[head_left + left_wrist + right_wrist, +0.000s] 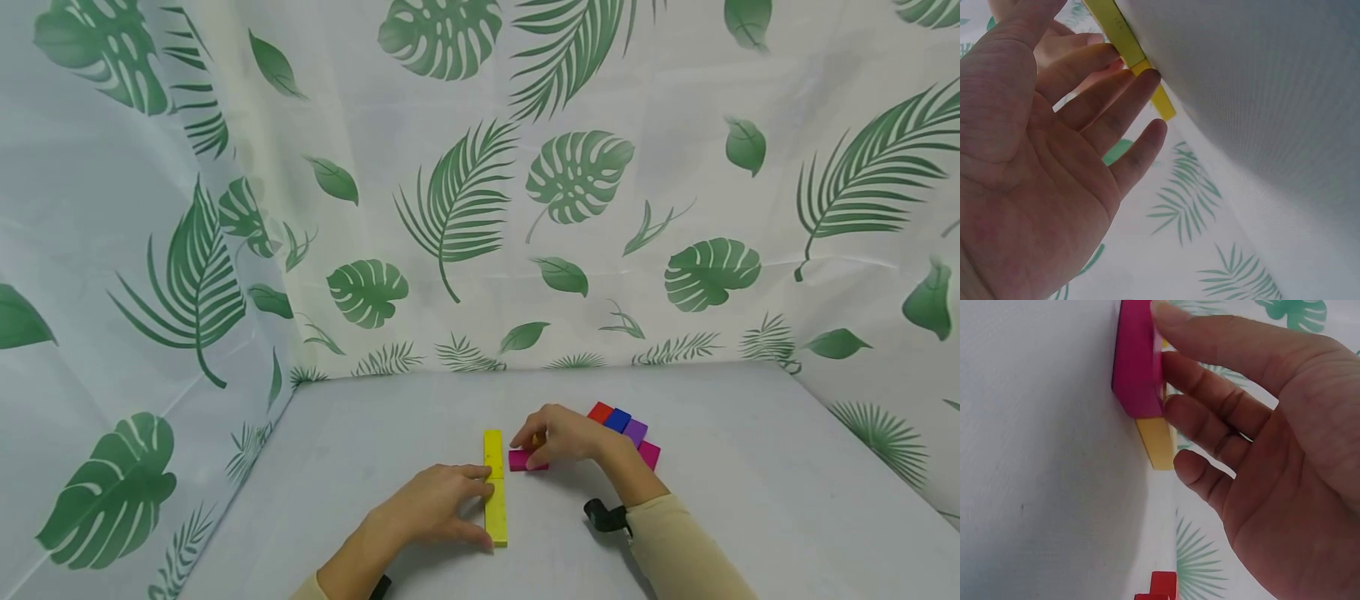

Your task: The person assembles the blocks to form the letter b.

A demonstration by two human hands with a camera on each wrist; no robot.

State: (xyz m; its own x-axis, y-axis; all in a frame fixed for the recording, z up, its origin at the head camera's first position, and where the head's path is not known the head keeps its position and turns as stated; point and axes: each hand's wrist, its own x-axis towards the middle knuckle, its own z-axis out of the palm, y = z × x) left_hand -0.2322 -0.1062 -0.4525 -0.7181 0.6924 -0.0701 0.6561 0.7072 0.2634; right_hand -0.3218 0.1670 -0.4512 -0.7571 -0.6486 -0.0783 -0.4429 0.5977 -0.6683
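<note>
Two yellow blocks (pixel 496 512) lie end to end as one long strip on the table. My left hand (pixel 442 504) lies along the strip's left side, fingertips at the seam and thumb by the near end. In the left wrist view its fingers (pixel 1124 109) are extended and only lightly bent. Just right of the strip is a magenta block (pixel 517 461), which my right hand (pixel 566 435) pinches with the thumb in front. A yellow-orange block (pixel 1159 442) shows just beyond the magenta one in the right wrist view, mostly covered by the fingers in the head view.
Behind the right wrist, red (pixel 600 412), blue (pixel 617 419), purple (pixel 635 431) and another magenta block (pixel 649 454) sit in a slanting row. A leaf-printed curtain (pixel 480 317) borders the white table (pixel 360 433) at the back and sides.
</note>
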